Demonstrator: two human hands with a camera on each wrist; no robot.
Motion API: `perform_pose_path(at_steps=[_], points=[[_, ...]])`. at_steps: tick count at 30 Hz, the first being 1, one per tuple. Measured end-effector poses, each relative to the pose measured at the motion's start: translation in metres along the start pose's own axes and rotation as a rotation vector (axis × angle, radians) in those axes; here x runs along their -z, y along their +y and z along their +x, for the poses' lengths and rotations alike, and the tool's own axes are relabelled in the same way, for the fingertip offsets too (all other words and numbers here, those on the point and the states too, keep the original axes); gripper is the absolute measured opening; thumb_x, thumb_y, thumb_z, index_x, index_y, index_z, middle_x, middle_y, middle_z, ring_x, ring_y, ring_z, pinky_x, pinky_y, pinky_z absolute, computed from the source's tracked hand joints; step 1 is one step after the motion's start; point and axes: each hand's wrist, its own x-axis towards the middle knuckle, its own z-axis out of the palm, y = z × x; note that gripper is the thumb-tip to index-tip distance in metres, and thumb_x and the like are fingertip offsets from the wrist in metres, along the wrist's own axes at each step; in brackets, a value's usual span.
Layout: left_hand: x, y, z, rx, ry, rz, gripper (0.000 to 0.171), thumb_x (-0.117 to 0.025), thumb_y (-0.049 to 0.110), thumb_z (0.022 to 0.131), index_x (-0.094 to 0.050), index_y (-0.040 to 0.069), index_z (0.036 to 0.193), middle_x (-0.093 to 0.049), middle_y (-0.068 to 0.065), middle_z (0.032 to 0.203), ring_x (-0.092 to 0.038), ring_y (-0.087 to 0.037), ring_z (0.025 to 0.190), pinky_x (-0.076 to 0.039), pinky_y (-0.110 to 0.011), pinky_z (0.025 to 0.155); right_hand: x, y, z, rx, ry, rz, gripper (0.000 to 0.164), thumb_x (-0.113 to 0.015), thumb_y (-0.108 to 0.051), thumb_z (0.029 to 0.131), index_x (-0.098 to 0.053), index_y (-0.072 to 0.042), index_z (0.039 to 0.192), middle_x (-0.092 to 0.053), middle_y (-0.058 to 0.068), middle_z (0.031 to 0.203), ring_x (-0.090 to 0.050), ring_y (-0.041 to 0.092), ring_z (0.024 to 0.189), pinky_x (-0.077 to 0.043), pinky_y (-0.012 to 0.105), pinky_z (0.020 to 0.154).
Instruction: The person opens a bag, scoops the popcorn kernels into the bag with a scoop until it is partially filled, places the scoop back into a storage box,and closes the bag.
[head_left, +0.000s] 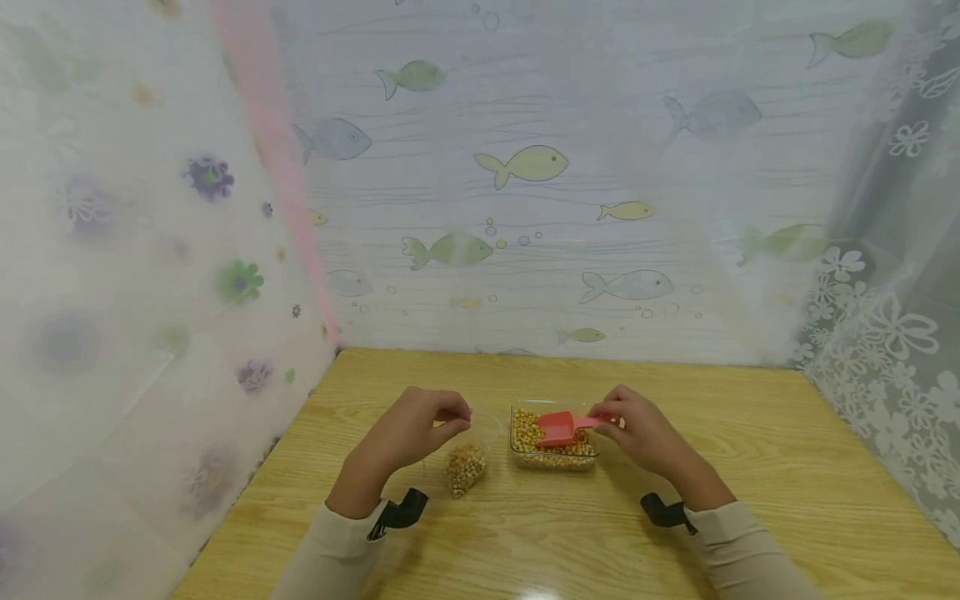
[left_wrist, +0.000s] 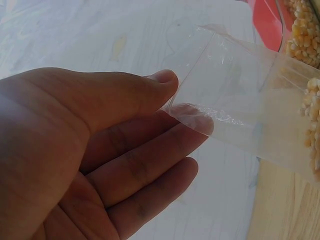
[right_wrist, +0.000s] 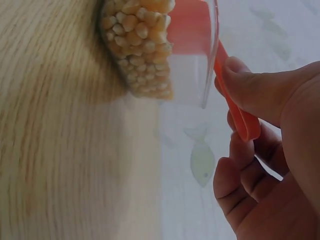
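Observation:
My left hand (head_left: 416,427) pinches the top edge of a clear plastic bag (left_wrist: 235,85) between thumb and fingers. Corn kernels (head_left: 466,468) fill the lower part of that bag, close to the table. To its right stands a clear rectangular container (head_left: 555,467), partly filled with yellow corn kernels (head_left: 527,427). A red scoop (head_left: 557,428) lies in the container with its blade on the kernels. My right hand (head_left: 637,425) holds the scoop's handle (right_wrist: 235,100) between thumb and fingers, just beyond the container's right rim. Whether the blade carries kernels is hard to tell.
Everything stands on a wood-grain table (head_left: 540,533). A fish-print curtain (head_left: 525,208) hangs behind its far edge, and flower-patterned sheets (head_left: 150,333) hang at the sides. Black wrist mounts (head_left: 405,508) sit at both cuffs.

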Motion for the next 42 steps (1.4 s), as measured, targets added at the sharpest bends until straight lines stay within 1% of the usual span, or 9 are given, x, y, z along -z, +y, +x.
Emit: perform_pose_path(at_steps=[5,12,19,25,29,35,42], points=[[0.0,0.0,0.0,-0.003,0.001,0.003,0.005,-0.073,0.02,0.099,-0.075,0.023,0.103,-0.076,0.011,0.102,-0.073,-0.007,0.095,-0.06,-0.032,0.085,-0.004,0.001,0.0,-0.014,0.008,0.036,0.011,-0.077,-0.012,0.094,-0.078,-0.016,0.104,-0.059,-0.004,0.098,-0.051,0.01,0.08,-0.046,0.025,0.067],[0.001,0.0,-0.001,-0.005,0.002,0.014,0.006,-0.073,0.02,0.099,-0.076,0.02,0.104,-0.076,0.008,0.103,-0.074,-0.008,0.095,-0.06,-0.033,0.085,-0.012,0.002,0.001,0.006,0.028,0.04,0.013,-0.078,-0.01,0.092,-0.079,-0.015,0.105,-0.06,-0.004,0.096,-0.051,0.008,0.08,-0.046,0.025,0.066],[0.002,0.0,0.0,-0.008,0.003,0.016,0.006,-0.073,0.02,0.099,-0.075,0.022,0.103,-0.076,0.009,0.103,-0.073,-0.007,0.094,-0.06,-0.033,0.084,-0.016,-0.003,0.001,-0.042,0.015,0.051,0.015,-0.078,-0.01,0.093,-0.078,-0.015,0.108,-0.06,-0.003,0.096,-0.055,0.01,0.084,-0.046,0.025,0.067],[0.001,-0.001,0.0,-0.012,0.006,0.017,0.005,-0.073,0.02,0.099,-0.075,0.023,0.103,-0.076,0.01,0.102,-0.073,-0.006,0.094,-0.06,-0.032,0.084,-0.008,-0.004,-0.001,-0.079,-0.04,0.064,0.015,-0.076,-0.014,0.095,-0.078,-0.014,0.11,-0.06,-0.003,0.096,-0.058,0.012,0.086,-0.049,0.027,0.069],[0.001,-0.002,-0.001,-0.013,0.006,0.016,0.005,-0.073,0.02,0.099,-0.075,0.023,0.103,-0.076,0.01,0.102,-0.073,-0.007,0.094,-0.06,-0.032,0.084,0.001,-0.002,-0.003,-0.08,-0.066,0.04,0.014,-0.076,-0.015,0.096,-0.078,-0.014,0.109,-0.061,-0.003,0.098,-0.057,0.013,0.088,-0.05,0.029,0.072],[0.0,-0.002,-0.001,-0.011,0.005,0.018,0.005,-0.073,0.02,0.099,-0.075,0.022,0.103,-0.076,0.01,0.102,-0.074,-0.007,0.095,-0.06,-0.032,0.085,0.01,0.002,-0.006,-0.091,-0.07,-0.002,0.013,-0.077,-0.011,0.094,-0.079,-0.013,0.107,-0.061,-0.001,0.096,-0.055,0.012,0.086,-0.048,0.028,0.07],[0.0,-0.003,-0.001,-0.006,0.007,0.019,0.005,-0.073,0.02,0.099,-0.075,0.022,0.103,-0.075,0.01,0.102,-0.073,-0.007,0.095,-0.06,-0.032,0.085,0.01,0.002,-0.006,-0.067,-0.064,0.022,0.014,-0.075,-0.011,0.095,-0.078,-0.012,0.109,-0.062,0.0,0.099,-0.054,0.012,0.084,-0.047,0.026,0.068]])
